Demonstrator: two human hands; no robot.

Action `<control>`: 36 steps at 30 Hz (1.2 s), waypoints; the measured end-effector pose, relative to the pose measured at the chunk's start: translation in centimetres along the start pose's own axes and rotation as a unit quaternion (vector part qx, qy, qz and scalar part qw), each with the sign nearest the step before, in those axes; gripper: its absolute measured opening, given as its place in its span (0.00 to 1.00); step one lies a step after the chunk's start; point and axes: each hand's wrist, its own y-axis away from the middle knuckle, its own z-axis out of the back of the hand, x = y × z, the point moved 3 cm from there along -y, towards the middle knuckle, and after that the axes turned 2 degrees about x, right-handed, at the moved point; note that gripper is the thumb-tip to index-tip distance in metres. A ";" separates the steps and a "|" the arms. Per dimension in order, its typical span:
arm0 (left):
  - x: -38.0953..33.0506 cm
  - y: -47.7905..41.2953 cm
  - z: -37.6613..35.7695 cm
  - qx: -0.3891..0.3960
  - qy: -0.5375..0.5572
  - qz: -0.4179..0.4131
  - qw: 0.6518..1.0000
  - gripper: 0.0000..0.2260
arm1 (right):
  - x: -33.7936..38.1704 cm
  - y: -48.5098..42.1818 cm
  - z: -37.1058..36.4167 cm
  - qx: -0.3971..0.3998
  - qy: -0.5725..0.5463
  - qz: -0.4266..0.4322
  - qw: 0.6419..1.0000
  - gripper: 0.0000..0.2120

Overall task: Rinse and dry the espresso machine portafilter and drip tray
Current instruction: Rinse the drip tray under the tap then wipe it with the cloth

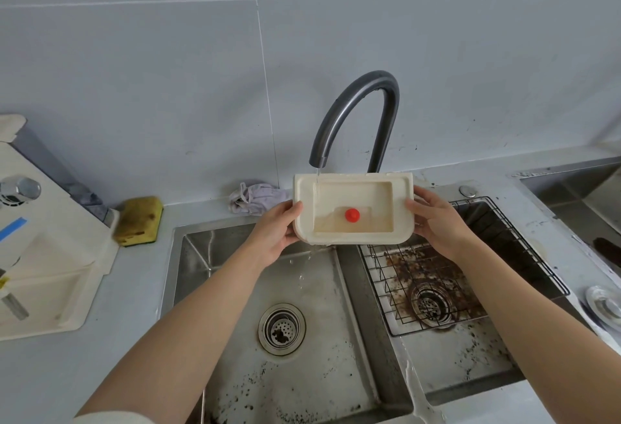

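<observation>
Right now I hold the drip tray over the sink, my left hand and right hand each clasping one short end. Water from the faucet lands in the tray's back left corner and pools around the red float. I should tilt it slowly so the stream sweeps every corner, then tip the brownish water out. No portafilter is in view.

Cream drip tray tilted under running water, red float inside.
</observation>
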 end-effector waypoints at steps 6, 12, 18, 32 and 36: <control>0.0 0.1 0.3 -0.001 0.004 -0.012 1.000 0.05 | -0.2 0.0 -0.4 0.003 -0.002 0.011 1.000 0.20; 0.5 0.6 1.0 -0.011 -0.004 0.001 1.000 0.06 | -0.6 0.0 -1.0 0.012 0.013 -0.008 1.000 0.20; 1.6 1.4 1.8 -0.014 0.001 0.023 1.000 0.06 | -1.2 0.2 -1.6 0.020 0.038 -0.036 0.998 0.19; 3.1 2.8 3.5 -0.058 0.004 0.059 0.997 0.10 | -2.9 0.0 -3.1 0.036 0.063 -0.077 0.994 0.16; 3.2 3.2 4.1 -0.067 0.003 0.063 0.996 0.09 | -3.3 -0.2 -3.7 0.044 0.067 -0.081 0.993 0.15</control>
